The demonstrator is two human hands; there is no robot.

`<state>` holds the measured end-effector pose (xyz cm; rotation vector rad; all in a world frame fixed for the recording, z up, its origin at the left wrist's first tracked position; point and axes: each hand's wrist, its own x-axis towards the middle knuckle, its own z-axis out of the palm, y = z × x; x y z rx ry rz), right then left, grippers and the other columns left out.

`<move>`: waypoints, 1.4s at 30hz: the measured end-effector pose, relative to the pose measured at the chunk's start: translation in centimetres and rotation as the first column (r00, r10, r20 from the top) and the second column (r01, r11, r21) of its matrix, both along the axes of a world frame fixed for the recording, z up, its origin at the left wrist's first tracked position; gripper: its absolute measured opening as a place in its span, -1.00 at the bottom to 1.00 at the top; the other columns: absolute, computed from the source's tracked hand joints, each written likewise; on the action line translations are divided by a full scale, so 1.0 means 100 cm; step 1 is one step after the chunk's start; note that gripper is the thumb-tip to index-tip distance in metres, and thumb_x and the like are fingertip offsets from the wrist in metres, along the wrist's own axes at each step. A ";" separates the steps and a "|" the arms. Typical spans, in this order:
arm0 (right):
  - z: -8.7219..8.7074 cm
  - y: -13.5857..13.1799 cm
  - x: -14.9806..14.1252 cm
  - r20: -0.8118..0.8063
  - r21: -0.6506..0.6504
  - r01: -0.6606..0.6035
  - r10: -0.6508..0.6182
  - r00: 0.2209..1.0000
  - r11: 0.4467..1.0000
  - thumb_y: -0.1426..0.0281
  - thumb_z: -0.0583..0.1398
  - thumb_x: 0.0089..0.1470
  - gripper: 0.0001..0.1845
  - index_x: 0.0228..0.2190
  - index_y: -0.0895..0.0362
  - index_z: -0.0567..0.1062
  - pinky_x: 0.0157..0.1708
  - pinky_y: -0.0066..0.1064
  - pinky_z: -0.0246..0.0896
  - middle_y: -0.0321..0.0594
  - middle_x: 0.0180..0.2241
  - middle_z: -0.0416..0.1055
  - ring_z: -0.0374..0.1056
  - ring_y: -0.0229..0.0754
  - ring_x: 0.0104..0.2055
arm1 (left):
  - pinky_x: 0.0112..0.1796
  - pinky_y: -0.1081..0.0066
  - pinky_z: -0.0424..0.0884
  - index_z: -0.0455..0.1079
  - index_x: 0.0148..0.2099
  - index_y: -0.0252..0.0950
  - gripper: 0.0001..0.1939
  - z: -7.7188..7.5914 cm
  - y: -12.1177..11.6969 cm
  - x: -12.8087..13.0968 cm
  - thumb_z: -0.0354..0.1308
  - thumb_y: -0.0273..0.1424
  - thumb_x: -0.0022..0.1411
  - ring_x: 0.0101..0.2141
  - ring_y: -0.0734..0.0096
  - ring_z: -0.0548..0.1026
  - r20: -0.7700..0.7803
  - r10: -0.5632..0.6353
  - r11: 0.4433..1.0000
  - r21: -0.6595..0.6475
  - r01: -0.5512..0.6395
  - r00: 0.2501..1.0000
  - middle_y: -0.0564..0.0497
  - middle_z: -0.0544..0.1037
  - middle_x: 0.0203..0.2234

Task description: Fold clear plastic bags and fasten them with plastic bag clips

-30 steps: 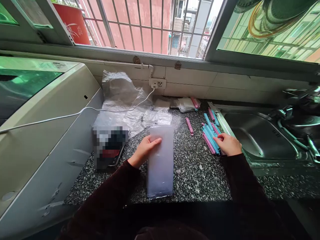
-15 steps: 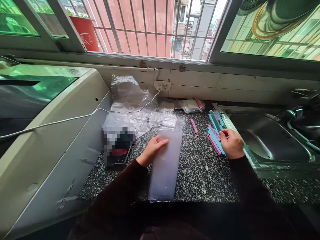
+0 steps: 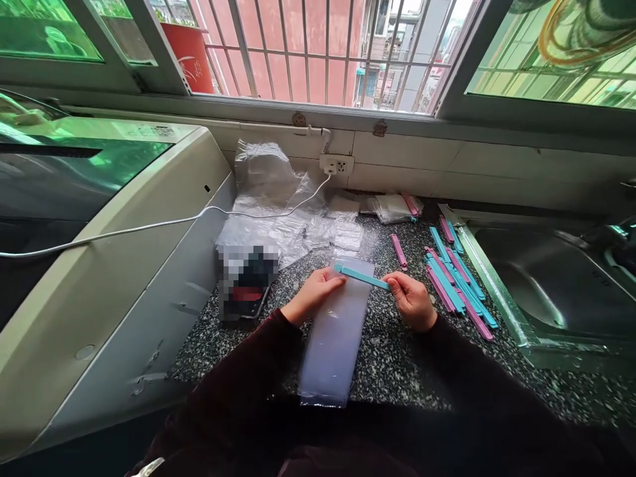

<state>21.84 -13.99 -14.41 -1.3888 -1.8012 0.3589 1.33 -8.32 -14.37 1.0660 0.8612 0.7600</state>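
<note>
My left hand is closed on the upper left edge of a long clear plastic bag, its thumb lying on top. Between thumb and fingers of my right hand is one end of a blue bag clip. The clip reaches leftward across the upper part of the bag, its far end close to my left thumb. Right of my right hand lies a loose pile of pink and blue bag clips. A single pink clip rests apart, behind my right hand.
Crumpled clear plastic bags lie at the back left, by a phone whose screen is blurred. Packets lie along the wall. A white cable runs from the socket over a pale machine. A steel sink is at right.
My right hand has moved left from the clip pile with a blue clip, which is now over the bag's upper part. My left hand still holds the bag. The view has shifted slightly.
</note>
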 end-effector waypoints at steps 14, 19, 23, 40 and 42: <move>-0.012 0.000 0.003 -0.020 -0.072 0.048 -0.050 0.999 0.996 0.26 0.02 0.11 -0.73 -0.42 0.14 0.42 -0.56 -0.46 0.14 -0.25 -0.54 0.38 0.22 -0.29 -0.57 | -0.38 0.47 0.30 0.45 -0.27 -0.38 -0.67 -0.003 -0.001 -0.001 0.28 -0.31 -0.11 -0.41 0.39 0.42 0.012 -0.078 0.995 0.068 0.077 0.997 -0.05 0.54 -0.41; -0.011 -0.001 0.000 -0.045 -0.089 0.029 -0.033 0.998 0.996 0.23 0.03 0.10 -0.72 -0.44 0.14 0.41 -0.55 -0.45 0.15 -0.24 -0.54 0.38 0.23 -0.28 -0.57 | -0.45 0.51 0.26 0.44 -0.35 -0.40 -0.64 -0.001 -0.003 0.001 0.28 -0.19 -0.12 -0.47 0.46 0.39 -0.033 -0.036 0.998 0.053 0.038 0.999 -0.02 0.51 -0.48; -0.008 0.000 0.003 -0.217 -0.191 -0.023 -0.019 0.976 0.981 0.11 0.02 0.10 -0.65 -0.35 0.13 0.38 -0.60 -0.46 0.15 -0.28 -0.56 0.33 0.21 -0.30 -0.60 | -0.56 0.55 0.17 0.41 -0.40 -0.39 -0.62 0.001 -0.001 -0.002 0.28 -0.15 -0.14 -0.59 0.56 0.30 -0.011 0.030 0.999 -0.017 -0.030 0.999 0.06 0.44 -0.59; -0.005 0.009 0.025 -0.241 -0.163 0.113 -0.151 0.959 0.980 0.05 0.07 0.03 -0.60 -0.47 0.14 0.39 -0.64 -0.46 0.07 -0.33 -0.64 0.22 0.12 -0.32 -0.63 | -0.61 0.53 0.11 0.35 -0.52 -0.35 -0.70 0.009 0.004 -0.010 0.26 -0.20 -0.10 -0.66 0.59 0.23 0.011 0.138 0.990 -0.032 -0.137 0.990 0.11 0.34 -0.69; -0.001 0.005 0.022 -0.116 -0.026 0.085 -0.087 0.989 0.996 0.07 0.09 0.03 -0.62 -0.41 0.15 0.42 -0.58 -0.44 0.13 -0.29 -0.59 0.27 0.17 -0.29 -0.58 | -0.62 0.53 0.09 0.33 -0.54 -0.36 -0.68 0.008 0.001 -0.007 0.27 -0.18 -0.11 -0.68 0.60 0.21 -0.002 0.105 0.994 -0.023 -0.105 0.995 0.12 0.32 -0.71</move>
